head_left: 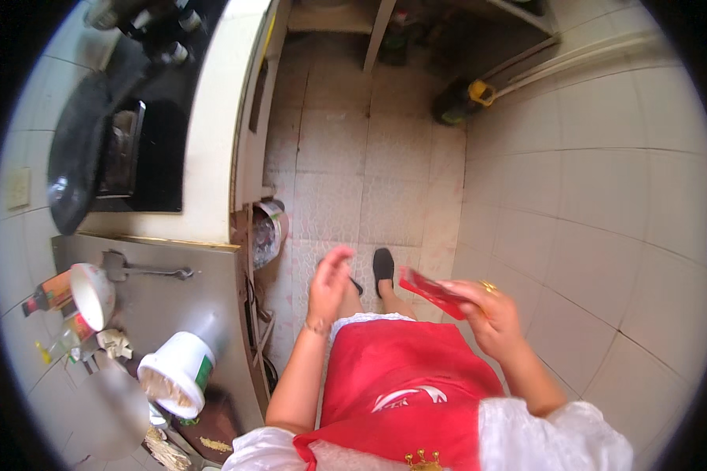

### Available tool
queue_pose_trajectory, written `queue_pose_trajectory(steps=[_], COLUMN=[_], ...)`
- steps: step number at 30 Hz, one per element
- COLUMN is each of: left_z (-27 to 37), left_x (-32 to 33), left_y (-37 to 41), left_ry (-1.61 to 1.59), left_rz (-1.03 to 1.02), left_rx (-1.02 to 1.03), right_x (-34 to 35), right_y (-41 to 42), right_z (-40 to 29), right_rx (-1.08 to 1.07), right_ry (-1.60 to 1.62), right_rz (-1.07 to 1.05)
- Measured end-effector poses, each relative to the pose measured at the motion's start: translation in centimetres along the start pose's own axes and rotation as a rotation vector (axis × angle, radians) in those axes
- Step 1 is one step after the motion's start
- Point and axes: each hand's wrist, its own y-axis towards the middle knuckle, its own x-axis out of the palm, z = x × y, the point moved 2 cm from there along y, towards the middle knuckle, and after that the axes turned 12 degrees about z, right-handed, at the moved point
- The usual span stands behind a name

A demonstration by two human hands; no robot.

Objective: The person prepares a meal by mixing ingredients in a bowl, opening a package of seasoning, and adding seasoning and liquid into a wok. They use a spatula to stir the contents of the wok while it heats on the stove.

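My right hand, with a gold-coloured ring on one finger, grips a flat red object with a dark upper face. Whether that is a packet or a case I cannot tell. It is held out at hip height, over the floor by the right wall. Level with it, my left hand is raised in the air with loosely bent fingers and nothing in it. A bracelet circles the left wrist. Between my arms hangs a red apron with a white print.
Left lies a steel counter with a spatula, a bowl and a white bucket. Beyond it, a wok rests by the black cooktop. A yellow-capped jug stands on the floor by the tiled wall.
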Motion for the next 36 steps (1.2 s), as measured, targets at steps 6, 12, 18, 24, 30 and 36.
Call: queue_pose_trajectory(steps=[6,12,18,24,30,36], left_z=[19.9,27.6,30.6,31.5,31.1,33.2], left_x=[4.3,5.2,5.1,4.5,-2.7,-10.4], left_y=[-10.6,-18.1,-21.8,-23.1,-22.8,-23.5], left_ry=[0.125,0.069,0.015,-0.021,-0.379,-0.413], left_rz=[-0.404,-0.113,0.035,0.243,0.616,0.867], left_rx=[0.573,0.851,0.987,0.998,0.802,0.890], right_x=[-4.6,-7.3,-7.5,-7.5,-6.5,-3.1], right_y=[0.0,-1.5,-2.2,-2.8,-0.9,2.0], right_z=[-8.2,-15.4,-18.3,-18.5,-21.6,-27.4], right_rx=[-0.328,-0.469,-0.517,-0.455,-0.779,-1.152], right_ry=[0.263,0.447,0.548,0.420,0.321,0.253], right_rz=[-0.146,-0.248,-0.365,-0.476,-0.393,-0.253])
